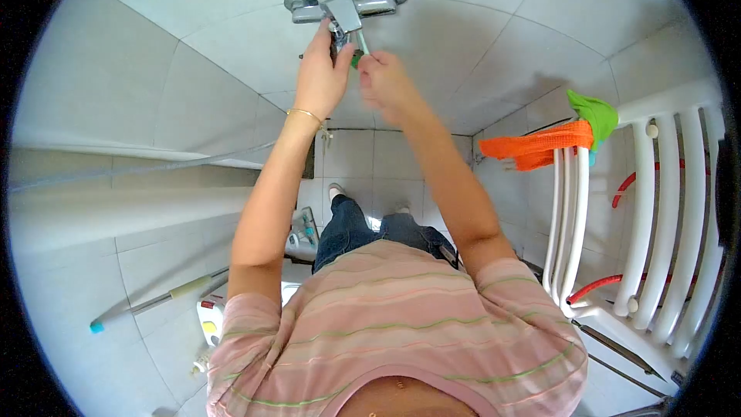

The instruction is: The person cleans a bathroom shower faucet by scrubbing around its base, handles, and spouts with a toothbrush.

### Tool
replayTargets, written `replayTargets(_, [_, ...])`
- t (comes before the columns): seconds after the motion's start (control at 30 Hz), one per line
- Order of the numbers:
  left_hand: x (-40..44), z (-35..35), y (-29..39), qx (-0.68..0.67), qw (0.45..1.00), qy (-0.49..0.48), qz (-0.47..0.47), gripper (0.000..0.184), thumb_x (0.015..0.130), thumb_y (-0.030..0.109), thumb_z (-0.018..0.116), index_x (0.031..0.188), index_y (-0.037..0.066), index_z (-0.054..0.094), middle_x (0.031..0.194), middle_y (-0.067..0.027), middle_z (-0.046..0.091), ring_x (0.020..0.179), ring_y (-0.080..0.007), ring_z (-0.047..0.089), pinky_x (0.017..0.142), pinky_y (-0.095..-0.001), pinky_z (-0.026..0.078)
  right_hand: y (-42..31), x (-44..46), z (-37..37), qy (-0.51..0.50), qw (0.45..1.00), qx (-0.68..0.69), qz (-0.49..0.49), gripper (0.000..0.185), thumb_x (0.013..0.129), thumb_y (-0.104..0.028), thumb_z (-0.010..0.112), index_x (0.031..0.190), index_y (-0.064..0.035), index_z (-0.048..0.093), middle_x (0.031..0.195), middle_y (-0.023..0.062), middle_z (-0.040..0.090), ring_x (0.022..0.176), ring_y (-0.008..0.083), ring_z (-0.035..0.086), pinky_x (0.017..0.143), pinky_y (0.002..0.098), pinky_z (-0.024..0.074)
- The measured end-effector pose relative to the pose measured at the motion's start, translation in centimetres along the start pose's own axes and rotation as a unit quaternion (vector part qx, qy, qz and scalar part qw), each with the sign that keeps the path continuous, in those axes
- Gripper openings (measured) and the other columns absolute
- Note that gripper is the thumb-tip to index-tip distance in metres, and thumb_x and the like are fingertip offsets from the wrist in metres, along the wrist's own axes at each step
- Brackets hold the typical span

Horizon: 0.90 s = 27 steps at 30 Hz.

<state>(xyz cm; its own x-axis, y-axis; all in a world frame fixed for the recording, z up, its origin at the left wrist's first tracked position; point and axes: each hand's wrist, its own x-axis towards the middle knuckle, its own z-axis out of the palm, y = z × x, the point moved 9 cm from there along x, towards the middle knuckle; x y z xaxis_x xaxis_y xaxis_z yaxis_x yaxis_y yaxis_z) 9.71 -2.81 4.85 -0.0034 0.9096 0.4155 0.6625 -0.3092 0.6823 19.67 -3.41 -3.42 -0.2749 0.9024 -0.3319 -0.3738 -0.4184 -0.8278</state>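
Observation:
A chrome wall-mounted mixer tap point(340, 6) is fixed to the tiled wall at the top of the head view. My left hand point(323, 76) reaches up to its underside, fingers and thumb around the chrome fitting below the tap body. Just right of it, my right hand point(387, 86) is closed on a slim tool with a pale shaft and a green part point(356, 59). The shaft points up to the tap's lower end. My fingers hide much of the tool, so its exact kind is unclear.
On the right stands a white radiator point(642, 216) with an orange cloth point(536, 145) and a green cloth point(593, 117) on its rail. Red hoses run behind it. A pole point(181, 290) and a white container point(210, 323) are at lower left.

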Motion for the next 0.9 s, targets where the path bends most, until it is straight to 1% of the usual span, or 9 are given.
replayTargets(0.13, [0.3, 0.7, -1.5, -0.050, 0.997, -0.003, -0.063, 0.052, 0.080, 0.015, 0.057, 0.124, -0.007, 0.042, 0.087, -0.0182, 0.061, 0.071, -0.0234, 0.057, 0.067, -0.0315, 0.046, -0.8, 1.0, -2.8, -0.014, 0.999, 0.045, 0.004, 0.012, 0.084, -0.015, 0.048, 0.074, -0.0096, 0.044, 0.057, -0.0033, 0.037, 0.041, 0.0063, 0.031, 0.035, 0.0251, 0.0210])
replayTargets(0.23, [0.1, 0.7, -1.6, -0.060, 0.994, 0.003, -0.087, 0.053, 0.079, 0.016, 0.058, 0.124, -0.007, 0.043, 0.080, -0.0143, 0.060, 0.065, -0.0177, 0.053, 0.064, -0.0288, 0.045, -1.8, 1.2, -1.0, -0.016, 0.983, -0.154, -0.099, 0.015, 0.084, -0.014, 0.048, 0.070, -0.0105, 0.043, 0.056, -0.0039, 0.035, 0.040, 0.0063, 0.030, 0.035, 0.0251, 0.0190])
replayTargets(0.3, [0.1, 0.7, -1.7, -0.059, 0.994, 0.002, -0.093, 0.053, 0.079, 0.016, 0.058, 0.124, -0.007, 0.043, 0.079, -0.0136, 0.060, 0.064, -0.0168, 0.052, 0.064, -0.0283, 0.045, 0.1, 0.7, 0.9, -0.081, 0.993, 0.074, 0.029, 0.008, 0.084, -0.015, 0.048, 0.080, -0.0084, 0.048, 0.058, -0.0003, 0.038, 0.042, 0.0110, 0.035, 0.036, 0.0270, 0.0296])
replayTargets(0.4, [0.2, 1.2, -3.0, -0.096, 0.990, -0.016, -0.106, 0.055, 0.079, 0.018, 0.059, 0.126, -0.006, 0.042, 0.075, -0.0107, 0.059, 0.063, -0.0146, 0.050, 0.062, -0.0274, 0.044, -0.9, 0.4, -3.3, 0.033, 0.997, 0.064, -0.005, 0.010, 0.085, -0.018, 0.048, 0.082, -0.0083, 0.048, 0.058, -0.0007, 0.037, 0.040, 0.0116, 0.034, 0.036, 0.0268, 0.0301])
replayTargets(0.63, [0.4, 1.6, -4.0, -0.127, 0.988, -0.003, -0.083, 0.057, 0.079, 0.017, 0.061, 0.127, -0.006, 0.041, 0.074, -0.0055, 0.056, 0.062, -0.0106, 0.045, 0.060, -0.0236, 0.041, 1.2, 1.2, 0.8, -0.049, 0.997, 0.055, 0.017, 0.017, 0.087, -0.015, 0.044, 0.071, -0.0092, 0.042, 0.053, -0.0039, 0.033, 0.038, 0.0067, 0.026, 0.034, 0.0250, 0.0184])
replayTargets(0.73, [0.4, 1.3, -3.3, -0.123, 0.988, -0.009, -0.093, 0.056, 0.079, 0.016, 0.061, 0.127, -0.007, 0.041, 0.073, -0.0044, 0.054, 0.063, -0.0097, 0.044, 0.060, -0.0228, 0.041, 0.5, 2.1, -0.7, 0.052, 0.964, -0.226, -0.130, 0.017, 0.088, -0.015, 0.044, 0.073, -0.0083, 0.043, 0.053, -0.0030, 0.034, 0.037, 0.0076, 0.028, 0.033, 0.0261, 0.0214])
replayTargets(0.8, [0.3, 1.8, -3.4, -0.107, 0.988, -0.018, -0.106, 0.056, 0.079, 0.016, 0.060, 0.127, -0.007, 0.041, 0.073, -0.0037, 0.054, 0.063, -0.0092, 0.044, 0.060, -0.0225, 0.040, -0.1, 0.7, -0.5, 0.071, 0.915, -0.345, -0.197, 0.028, 0.086, -0.018, 0.045, 0.078, 0.0066, 0.054, 0.067, 0.0223, 0.057, 0.054, 0.0329, 0.057, 0.048, 0.0421, 0.0434])
replayTargets(0.83, [0.4, 1.8, -3.6, -0.126, 0.987, -0.017, -0.099, 0.055, 0.080, 0.015, 0.060, 0.127, -0.007, 0.041, 0.073, -0.0033, 0.054, 0.063, -0.0090, 0.044, 0.060, -0.0223, 0.040, -0.6, 0.8, -0.6, 0.072, 0.916, -0.344, -0.195, 0.028, 0.086, -0.018, 0.045, 0.078, 0.0066, 0.054, 0.067, 0.0223, 0.057, 0.054, 0.0329, 0.057, 0.048, 0.0421, 0.0434])
replayTargets(0.9, [0.3, 1.6, -3.4, -0.143, 0.985, -0.016, -0.093, 0.055, 0.080, 0.015, 0.060, 0.127, -0.008, 0.041, 0.073, -0.0029, 0.053, 0.064, -0.0087, 0.044, 0.060, -0.0220, 0.040, 0.0, 2.0, -0.1, 0.000, 0.986, -0.151, -0.076, 0.016, 0.089, -0.015, 0.042, 0.075, -0.0062, 0.043, 0.052, -0.0019, 0.036, 0.037, 0.0090, 0.033, 0.032, 0.0256, 0.0260])
